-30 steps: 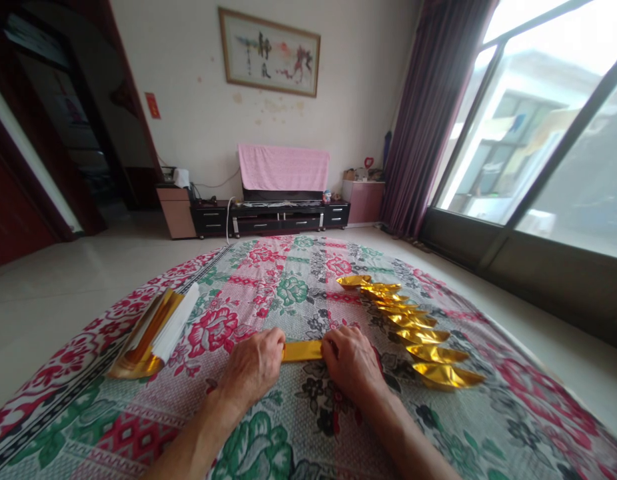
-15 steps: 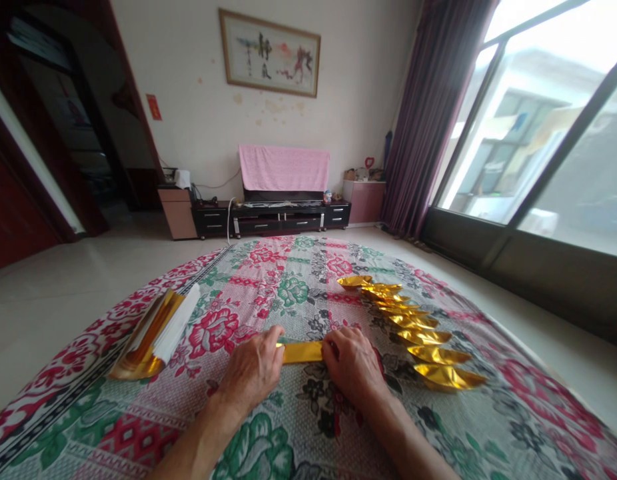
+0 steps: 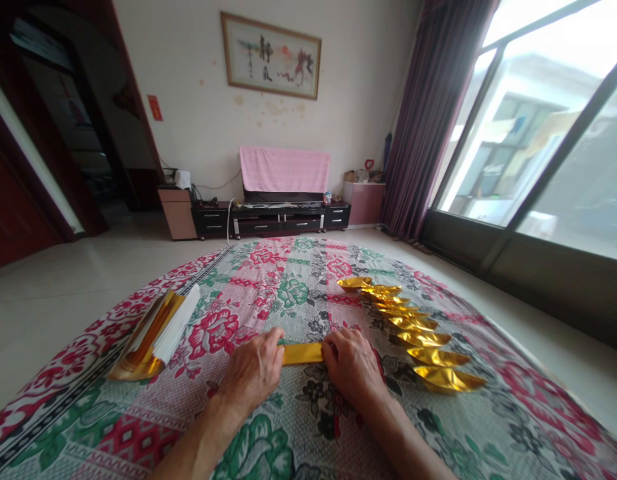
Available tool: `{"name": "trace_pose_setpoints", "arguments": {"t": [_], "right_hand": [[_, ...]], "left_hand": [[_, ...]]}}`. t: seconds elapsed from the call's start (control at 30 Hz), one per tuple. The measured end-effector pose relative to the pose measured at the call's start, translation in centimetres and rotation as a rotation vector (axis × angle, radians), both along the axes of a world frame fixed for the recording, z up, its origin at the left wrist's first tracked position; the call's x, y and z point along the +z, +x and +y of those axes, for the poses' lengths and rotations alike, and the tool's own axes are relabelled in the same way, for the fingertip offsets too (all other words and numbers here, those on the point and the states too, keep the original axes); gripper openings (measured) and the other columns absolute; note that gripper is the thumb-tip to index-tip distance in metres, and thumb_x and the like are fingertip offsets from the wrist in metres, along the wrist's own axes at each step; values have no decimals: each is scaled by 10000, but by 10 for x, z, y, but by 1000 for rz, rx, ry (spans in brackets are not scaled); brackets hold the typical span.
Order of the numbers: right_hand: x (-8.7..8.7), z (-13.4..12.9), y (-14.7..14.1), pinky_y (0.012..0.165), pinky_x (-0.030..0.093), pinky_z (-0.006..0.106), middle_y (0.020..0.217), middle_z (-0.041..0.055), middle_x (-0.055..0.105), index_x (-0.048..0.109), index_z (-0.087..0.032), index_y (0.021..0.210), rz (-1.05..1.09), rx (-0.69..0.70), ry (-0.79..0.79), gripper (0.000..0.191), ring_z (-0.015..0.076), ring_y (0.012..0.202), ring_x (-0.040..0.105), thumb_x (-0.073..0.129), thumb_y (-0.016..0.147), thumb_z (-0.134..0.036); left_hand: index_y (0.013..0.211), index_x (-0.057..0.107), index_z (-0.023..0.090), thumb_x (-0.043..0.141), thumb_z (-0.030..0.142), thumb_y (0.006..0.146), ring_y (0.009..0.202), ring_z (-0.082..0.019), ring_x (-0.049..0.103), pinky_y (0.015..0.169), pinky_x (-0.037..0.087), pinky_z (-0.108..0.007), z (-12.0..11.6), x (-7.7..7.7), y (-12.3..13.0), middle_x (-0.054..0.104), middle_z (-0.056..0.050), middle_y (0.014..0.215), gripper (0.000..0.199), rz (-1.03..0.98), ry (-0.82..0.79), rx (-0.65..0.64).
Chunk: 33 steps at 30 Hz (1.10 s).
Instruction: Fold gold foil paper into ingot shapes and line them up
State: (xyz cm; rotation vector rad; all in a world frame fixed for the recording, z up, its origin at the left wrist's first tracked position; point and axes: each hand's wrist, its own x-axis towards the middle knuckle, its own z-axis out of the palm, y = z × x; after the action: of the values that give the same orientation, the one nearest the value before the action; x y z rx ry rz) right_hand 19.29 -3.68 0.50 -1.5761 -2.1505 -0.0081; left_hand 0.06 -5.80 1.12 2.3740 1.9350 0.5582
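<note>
Gold-coloured flat strip (image 3: 303, 353), apparently folded paper or foil, is located at the centre near side of the cloth-covered worktop (image 3: 288, 427), set crosswise between the person's 2 bare hands. Left hand (image 3: 256, 363): fingers bent and gripping the strip's left end. Right hand (image 3: 353, 360): fingers curled and gripping the right end; the thumb is partly hidden. The middle of the strip is exposed and appears straight and level. Whether its whole underside touches the cloth cannot be told.

To the right of the right hand, apart from it, stands a slanting row of shiny gold boat-shaped foil pieces (image 3: 449, 379), pointed at both ends. The row runs from the near right toward the far middle; pieces at the far end overlap in view, so an exact count is not given. To the left, well apart from the left hand, lies a curved bundle of gold and white paper sheets (image 3: 158, 333).

Worktop covering: woven cloth, red, green, black and pale, floral pattern, curved edge. Beyond it: 1 low black cabinet with drawers (image 3: 258, 225), 1 draped pink cloth (image 3: 286, 170) and, on the wall, 1 framed picture (image 3: 271, 57).
</note>
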Motion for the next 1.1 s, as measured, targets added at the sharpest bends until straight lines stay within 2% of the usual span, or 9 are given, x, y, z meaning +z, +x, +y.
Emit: {"name": "trace_pose_setpoints", "arguments": {"t": [0.17, 0.4, 0.53, 0.63, 0.77, 0.87, 1.1], "right_hand": [[0, -1, -1, 668, 285, 251, 742, 27, 563, 587, -206, 725, -9, -11, 11, 214, 142, 731, 464, 423, 849, -265], [-1, -1, -1, 653, 280, 256, 751, 26, 565, 577, -210, 727, 13, -22, 13, 189, 148, 727, 463, 433, 838, -262], [-2, -1, -2, 684, 300, 260, 795, 32, 567, 569, -200, 829, 59, -45, 18, 119, 163, 763, 467, 460, 807, -241], [-1, -1, -2, 704, 316, 262, 837, 44, 548, 550, -185, 905, 91, -67, 29, 147, 173, 796, 466, 483, 781, -226], [-1, -2, -2, 696, 320, 252, 849, 42, 519, 558, -202, 807, 75, -31, 45, 102, 163, 793, 458, 462, 808, -237], [-2, -3, -2, 695, 313, 247, 829, 37, 511, 562, -208, 737, 45, 1, 50, 169, 154, 791, 454, 435, 840, -251], [2, -6, -2, 696, 312, 247, 813, 38, 513, 580, -212, 734, 7, -7, 42, 215, 147, 778, 456, 413, 860, -267]], "left_hand": [[916, 475, 229, 349, 235, 861, 717, -137, 573, 616, 354, -238, -2, 1, 0, 613, -2, 805, 138, -13, -9, -16], [820, 478, 228, 324, 260, 875, 684, -131, 545, 593, 322, -237, -2, -1, -1, 576, 10, 738, 167, 18, 10, -32], [810, 487, 226, 326, 265, 874, 682, -127, 544, 591, 318, -238, -1, -2, -1, 576, 10, 733, 177, 14, 16, -32], [811, 492, 227, 331, 264, 872, 677, -130, 542, 585, 316, -241, 0, -3, -1, 576, 9, 729, 176, 16, 22, -32], [811, 496, 222, 329, 258, 870, 679, -133, 542, 590, 326, -243, 1, -3, -1, 579, 3, 731, 181, 5, 21, -33], [813, 499, 218, 329, 259, 868, 686, -135, 545, 596, 334, -246, 1, -4, -2, 581, -1, 734, 183, 0, 18, -35], [814, 493, 218, 329, 244, 863, 680, -140, 545, 580, 338, -257, 1, -6, -2, 581, -1, 746, 173, 27, 52, -39]]}}
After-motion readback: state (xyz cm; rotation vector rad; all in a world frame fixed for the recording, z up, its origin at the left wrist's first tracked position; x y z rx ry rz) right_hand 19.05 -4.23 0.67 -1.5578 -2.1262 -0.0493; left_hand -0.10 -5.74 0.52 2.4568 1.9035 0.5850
